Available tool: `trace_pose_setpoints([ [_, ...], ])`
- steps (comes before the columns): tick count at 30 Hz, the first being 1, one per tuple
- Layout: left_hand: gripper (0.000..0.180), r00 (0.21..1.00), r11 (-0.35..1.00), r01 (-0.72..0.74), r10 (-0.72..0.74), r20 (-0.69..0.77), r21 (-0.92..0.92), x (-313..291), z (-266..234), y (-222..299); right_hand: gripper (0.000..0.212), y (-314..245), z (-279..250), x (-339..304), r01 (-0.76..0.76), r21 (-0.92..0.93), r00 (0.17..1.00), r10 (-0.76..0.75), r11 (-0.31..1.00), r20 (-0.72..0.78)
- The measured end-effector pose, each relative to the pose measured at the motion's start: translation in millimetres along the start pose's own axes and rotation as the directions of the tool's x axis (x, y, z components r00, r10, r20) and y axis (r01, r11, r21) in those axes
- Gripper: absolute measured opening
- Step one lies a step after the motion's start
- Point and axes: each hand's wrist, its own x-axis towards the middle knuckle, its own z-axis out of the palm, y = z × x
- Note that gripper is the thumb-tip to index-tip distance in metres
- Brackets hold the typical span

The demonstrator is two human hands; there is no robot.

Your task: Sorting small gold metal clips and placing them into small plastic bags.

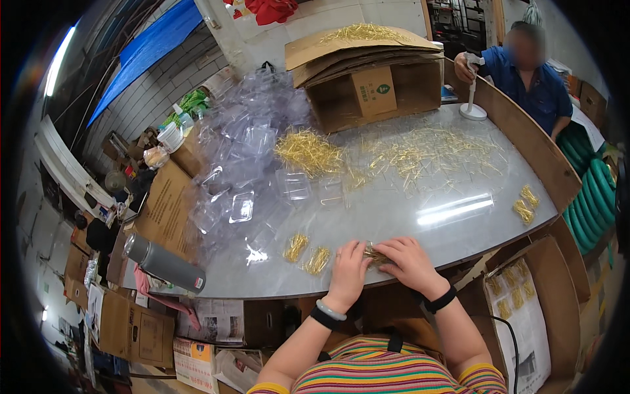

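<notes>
At the table's front edge, my left hand [348, 270] and my right hand [412, 264] close in from both sides on a small bundle of thin gold wire pieces [375, 255]. Fingers cover most of this bundle. Two similar gold bundles, one here [317, 261] and another [296, 247], lie just left of my left hand. Farther back sits a heap of loose gold wire pieces [307, 152]. More loose pieces [426, 154] are spread thinly over the grey tabletop [394, 213]. Two more bundles [524, 211] rest by the right edge.
Clear plastic trays [243, 205] pile up on the left, beside a grey bottle [164, 262]. An open cardboard box [328, 108] stands at the back. Cardboard walls the right side [525, 141]. A person [535, 82] there grips a white stand [472, 111]. Lower right, a carton [518, 322] holds bundles.
</notes>
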Motion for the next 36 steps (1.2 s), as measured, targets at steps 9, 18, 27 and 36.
trace_pose_setpoints([
  [9,0.072,0.967,0.995,-0.091,0.098,0.236,-0.041,-6.2,-25.7,-6.6,0.053,4.5,0.0,-0.9,0.016,0.083,1.0,-0.016,0.996,-0.004],
  [18,0.069,0.932,0.989,-0.146,0.14,0.335,-0.005,12.6,-8.7,-11.0,0.065,-21.3,-4.8,-11.0,-0.211,0.181,0.962,0.237,0.961,-0.136],
  [27,0.055,0.985,0.984,0.033,-0.001,0.174,-0.177,4.0,3.2,-3.0,0.076,-27.6,-0.9,2.7,-0.181,0.377,0.981,0.196,0.908,0.0],
  [36,0.08,0.954,0.922,0.029,0.09,0.287,-0.385,1.1,-19.0,-15.3,0.064,-26.6,-2.0,5.2,-0.054,0.082,0.999,0.054,0.995,0.002],
])
